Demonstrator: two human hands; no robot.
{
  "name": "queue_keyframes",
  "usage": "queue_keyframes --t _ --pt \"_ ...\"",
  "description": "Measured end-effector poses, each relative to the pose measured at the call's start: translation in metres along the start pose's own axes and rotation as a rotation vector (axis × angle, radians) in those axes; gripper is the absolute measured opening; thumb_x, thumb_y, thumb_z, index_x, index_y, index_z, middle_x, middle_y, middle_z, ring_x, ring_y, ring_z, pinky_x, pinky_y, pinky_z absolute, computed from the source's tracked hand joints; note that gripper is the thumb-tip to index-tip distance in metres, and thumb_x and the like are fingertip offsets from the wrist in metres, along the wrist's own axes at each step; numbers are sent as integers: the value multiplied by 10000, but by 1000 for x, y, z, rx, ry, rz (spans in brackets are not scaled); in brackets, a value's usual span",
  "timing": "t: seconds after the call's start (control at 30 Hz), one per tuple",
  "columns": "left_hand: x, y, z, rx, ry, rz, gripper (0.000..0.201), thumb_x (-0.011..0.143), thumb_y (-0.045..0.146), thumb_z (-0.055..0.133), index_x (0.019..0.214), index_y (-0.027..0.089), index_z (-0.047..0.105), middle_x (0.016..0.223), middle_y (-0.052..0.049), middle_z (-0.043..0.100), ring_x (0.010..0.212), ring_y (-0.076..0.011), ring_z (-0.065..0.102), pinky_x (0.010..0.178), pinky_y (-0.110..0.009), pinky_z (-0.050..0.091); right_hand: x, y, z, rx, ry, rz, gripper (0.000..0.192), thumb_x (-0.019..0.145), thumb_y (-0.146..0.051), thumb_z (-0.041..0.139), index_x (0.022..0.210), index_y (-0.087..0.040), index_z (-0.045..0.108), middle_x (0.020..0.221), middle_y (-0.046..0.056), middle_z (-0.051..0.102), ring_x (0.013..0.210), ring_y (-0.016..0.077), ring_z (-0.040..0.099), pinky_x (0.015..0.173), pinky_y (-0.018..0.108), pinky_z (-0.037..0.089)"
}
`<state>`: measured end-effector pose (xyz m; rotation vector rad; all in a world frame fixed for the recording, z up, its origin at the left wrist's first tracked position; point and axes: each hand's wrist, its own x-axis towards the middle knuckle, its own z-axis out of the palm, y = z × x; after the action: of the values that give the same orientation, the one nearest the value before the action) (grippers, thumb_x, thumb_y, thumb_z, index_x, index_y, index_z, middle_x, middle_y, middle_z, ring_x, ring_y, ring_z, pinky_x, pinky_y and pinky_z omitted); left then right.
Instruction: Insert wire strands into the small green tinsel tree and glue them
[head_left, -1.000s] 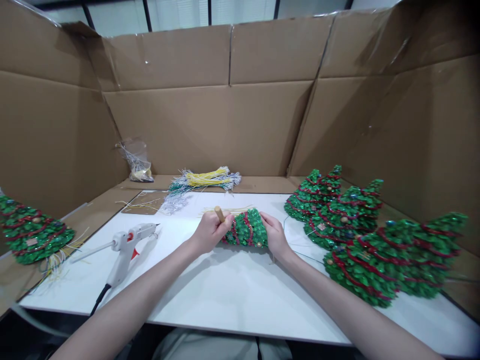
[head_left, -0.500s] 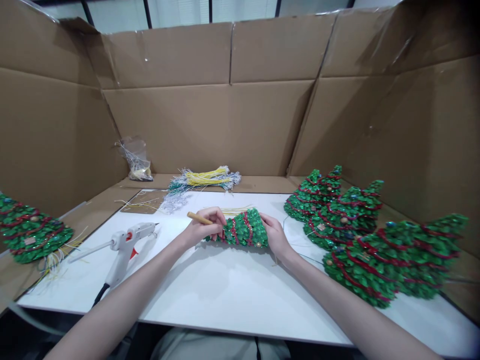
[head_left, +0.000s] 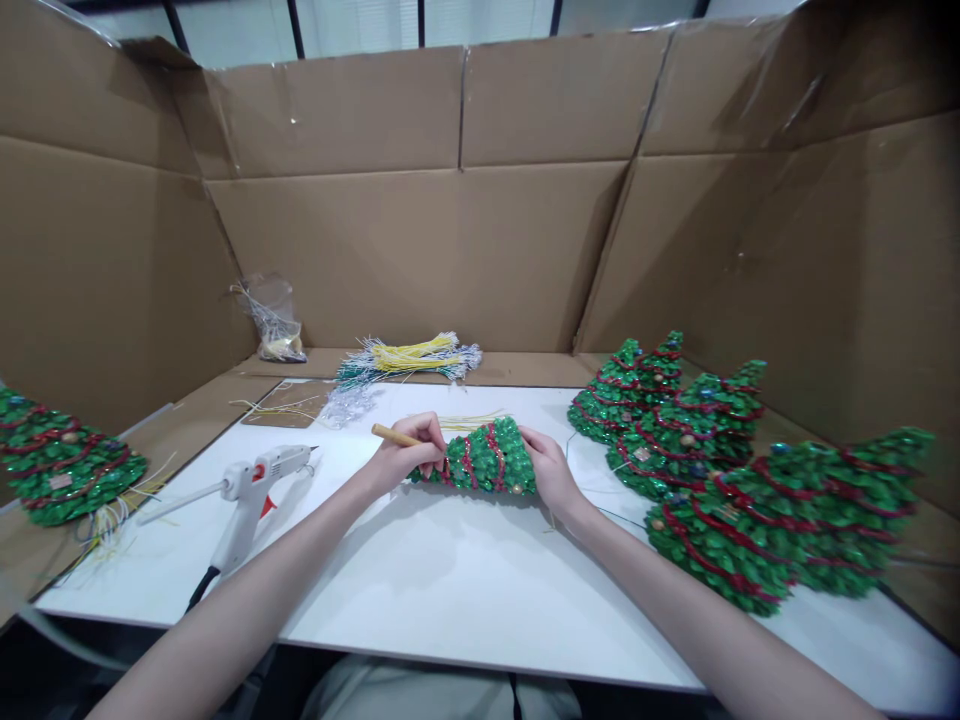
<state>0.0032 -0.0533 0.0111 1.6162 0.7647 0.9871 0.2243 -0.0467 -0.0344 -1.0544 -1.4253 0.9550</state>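
A small green Christmas tree [head_left: 491, 458] with red garland lies on its side above the white board, its wide base toward the right. My right hand [head_left: 553, 470] grips it by that base, fingers partly hidden behind. Pinched in my left hand [head_left: 412, 450] is a wooden-handled tool [head_left: 391, 434]; the handle sticks out to the left, and its working end is hidden by the fingers and the tree. That hand's fingertips touch the tree near its narrow end. Just behind the tree lie thin yellow wires [head_left: 469, 420].
A white glue gun [head_left: 255, 490] stands at left. Several decorated trees [head_left: 682, 440] crowd the right side; another tree [head_left: 64, 460] lies far left beside loose wires. Wire bundles [head_left: 412, 358] and a plastic bag [head_left: 274, 315] sit at the back, before cardboard walls [head_left: 420, 250].
My left hand and the wooden handle have shifted very slightly to the left. The tree and my right hand stay almost where they were.
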Motion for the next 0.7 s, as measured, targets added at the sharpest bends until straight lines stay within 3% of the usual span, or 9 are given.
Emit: queue_keyframes --t 0.2,0.4,0.7 --pt "0 -2 2 4 6 -5 69 651 174 557 664 140 498 528 20 560 445 -76 471 423 -176 366 0 0 1 -2 16 -11 255 745 -416 532 687 -176 593 722 21 619 730 196 530 724 311 426" --pt "-2 0 3 7 -23 -25 67 643 171 559 657 140 501 540 20 559 449 -76 470 425 -179 374 2 0 -1 14 19 4 266 729 -422 547 680 -168 611 679 18 610 701 188 515 646 286 414" --pt "-7 0 8 113 -70 25 38 643 145 532 641 153 494 568 25 544 489 -85 470 453 -188 353 9 1 -8 129 -114 58 270 680 -409 590 740 -162 680 738 36 671 713 206 581 682 316 453"
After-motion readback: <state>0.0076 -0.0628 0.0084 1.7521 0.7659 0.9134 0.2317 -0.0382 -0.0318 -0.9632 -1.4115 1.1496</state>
